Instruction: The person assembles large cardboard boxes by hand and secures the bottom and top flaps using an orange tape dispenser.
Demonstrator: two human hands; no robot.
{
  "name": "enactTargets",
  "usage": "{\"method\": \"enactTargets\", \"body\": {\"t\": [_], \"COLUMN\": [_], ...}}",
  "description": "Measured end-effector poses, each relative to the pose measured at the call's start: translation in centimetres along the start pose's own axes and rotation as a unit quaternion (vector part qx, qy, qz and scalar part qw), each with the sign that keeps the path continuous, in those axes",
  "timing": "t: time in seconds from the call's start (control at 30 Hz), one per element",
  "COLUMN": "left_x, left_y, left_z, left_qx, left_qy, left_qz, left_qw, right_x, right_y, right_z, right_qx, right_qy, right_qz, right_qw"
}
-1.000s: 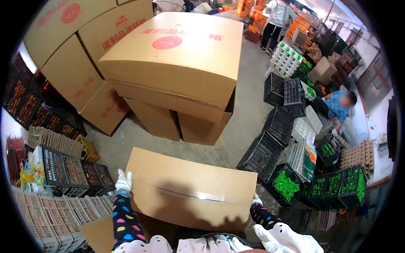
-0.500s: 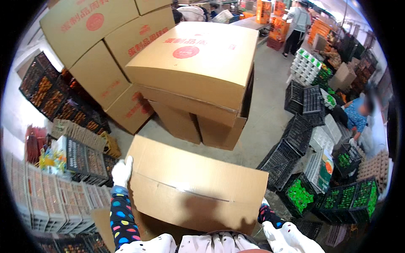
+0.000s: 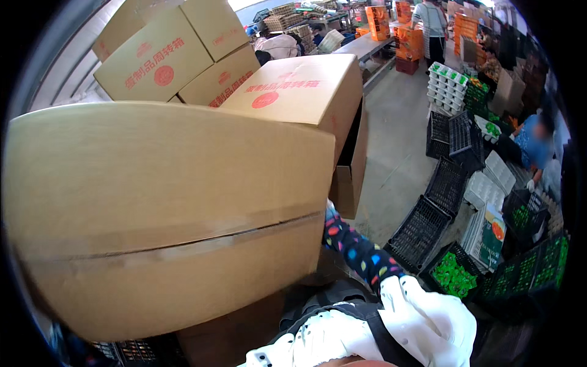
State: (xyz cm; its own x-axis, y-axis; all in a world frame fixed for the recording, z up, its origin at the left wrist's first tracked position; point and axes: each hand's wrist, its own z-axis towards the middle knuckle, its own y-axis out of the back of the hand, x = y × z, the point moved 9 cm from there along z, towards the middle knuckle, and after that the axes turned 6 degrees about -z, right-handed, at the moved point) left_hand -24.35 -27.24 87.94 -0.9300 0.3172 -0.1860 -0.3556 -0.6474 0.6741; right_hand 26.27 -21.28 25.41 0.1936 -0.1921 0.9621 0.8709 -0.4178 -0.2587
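Large cardboard box [image 3: 165, 208]: plain tan-brown, crossed by a paler tan strip of tape. Stacked cardboard boxes [image 3: 293, 92] behind it: the same tan, each printed in red with a round mark and lettering. Sleeve [image 3: 358, 251] at the box's right edge: dark navy with multicoloured dots in pink, yellow, green, blue and orange. Apron [image 3: 422, 324]: white, with a black strap. Crates [image 3: 422, 229] on the grey concrete floor [image 3: 391, 134]: black lattice, some holding bright green contents [image 3: 452, 275]. Seated person [image 3: 538, 144]: blue top. Far boxes [image 3: 406, 37]: orange.
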Motion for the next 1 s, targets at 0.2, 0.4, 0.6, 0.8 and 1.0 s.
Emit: {"method": "enactTargets", "body": {"t": [0.2,0.4,0.6,0.8,1.0], "left_x": [5.9,14.6,8.3,-19.6,-26.4], "left_y": [5.2,-6.1,-23.6,-40.6,-43.1], "left_z": [2.3,9.9,17.4,9.8,3.2], "left_qx": [-0.125,-0.138,-0.141,-0.091,-0.077], "left_qy": [0.050,0.126,0.044,-0.200,-0.326], "left_qz": [0.085,0.148,0.098,-0.310,-0.355], "left_qw": [0.987,0.971,0.984,0.925,0.873], "right_x": [17.7,32.4,38.7,33.0,17.5], "right_y": [2.9,11.9,14.0,16.9,20.3], "right_z": [5.2,5.9,9.6,14.0,11.3], "right_qx": [-0.115,-0.239,-0.315,-0.323,-0.237], "right_qy": [0.188,0.358,0.423,0.366,0.238], "right_qz": [0.074,0.047,-0.010,-0.138,-0.083], "right_qw": [0.973,0.901,0.850,0.862,0.938]}}
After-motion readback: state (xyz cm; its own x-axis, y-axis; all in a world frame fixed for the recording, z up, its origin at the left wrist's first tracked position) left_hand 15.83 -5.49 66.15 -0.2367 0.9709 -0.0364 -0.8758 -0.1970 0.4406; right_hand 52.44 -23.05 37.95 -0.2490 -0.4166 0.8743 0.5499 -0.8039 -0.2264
